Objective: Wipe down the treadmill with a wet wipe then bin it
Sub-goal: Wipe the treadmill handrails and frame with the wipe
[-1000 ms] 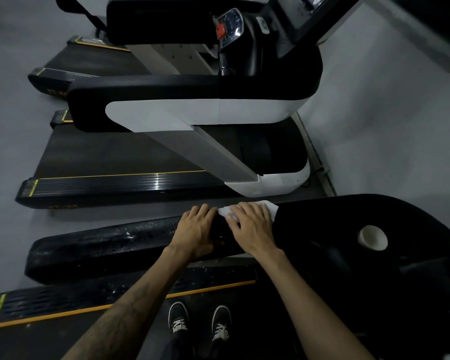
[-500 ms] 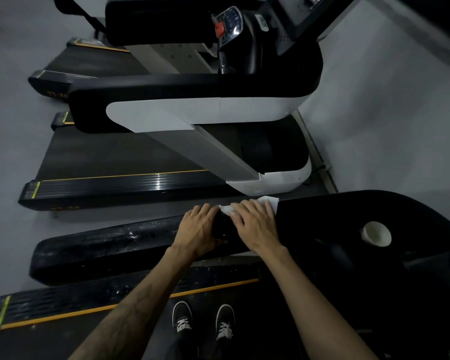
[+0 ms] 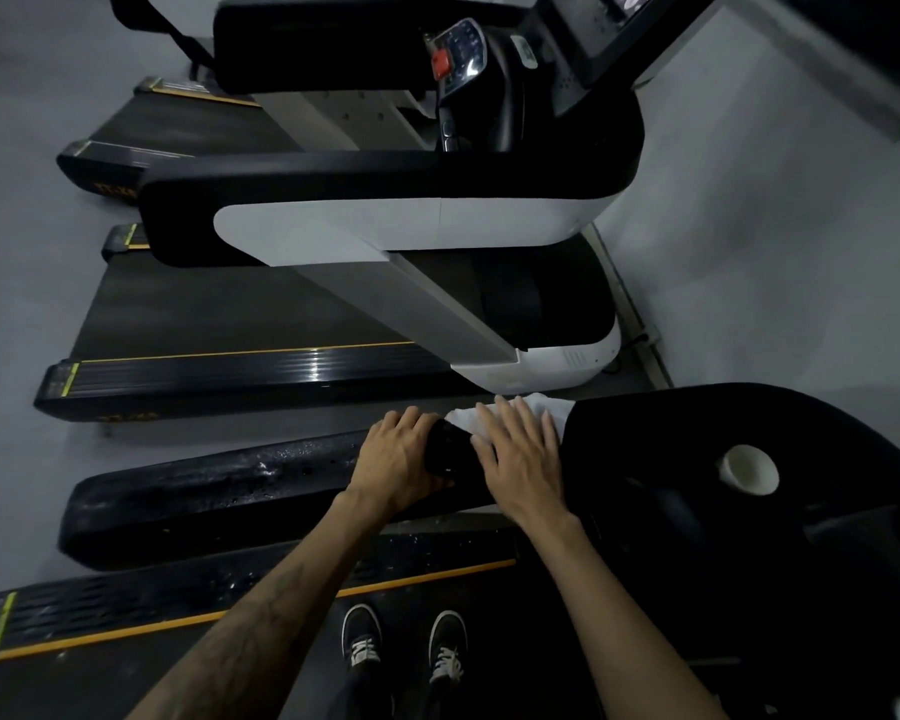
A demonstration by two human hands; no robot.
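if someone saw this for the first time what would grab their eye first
Probably the two bare hands at centre on the black handrail: the right hand presses a white wet wipe flat on the rail, and the left hand rests beside it. Next, the neighbouring treadmill's white side panel stands out above, and a white paper cup sits in the dark console at right.
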